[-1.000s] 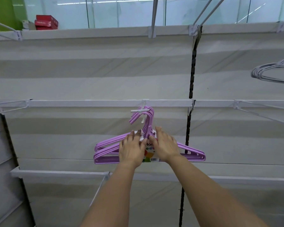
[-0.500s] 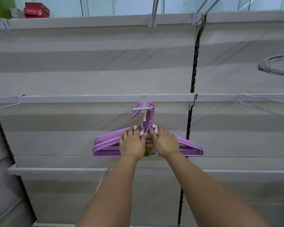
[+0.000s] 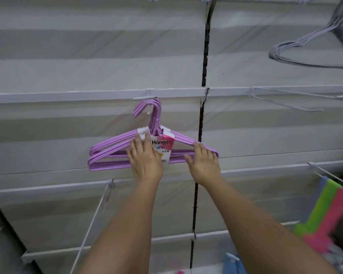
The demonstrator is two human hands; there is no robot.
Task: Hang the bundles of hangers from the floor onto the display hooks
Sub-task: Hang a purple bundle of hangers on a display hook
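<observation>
A pale display wall (image 3: 87,56) carried a purple hanger bundle (image 3: 111,153), already hung on a display hook (image 3: 147,97). Both hands lay flat, fingers straight, steadying it: left hand (image 3: 145,161), right hand (image 3: 205,163). Further floor bundles were out of view.

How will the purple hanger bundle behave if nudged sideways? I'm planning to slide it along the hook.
The purple hanger bundle hangs from the display hook by its curved tops alone, so it would probably swing. The thin arms look stiff and light. A paper label binds them, so they likely move together.
</observation>
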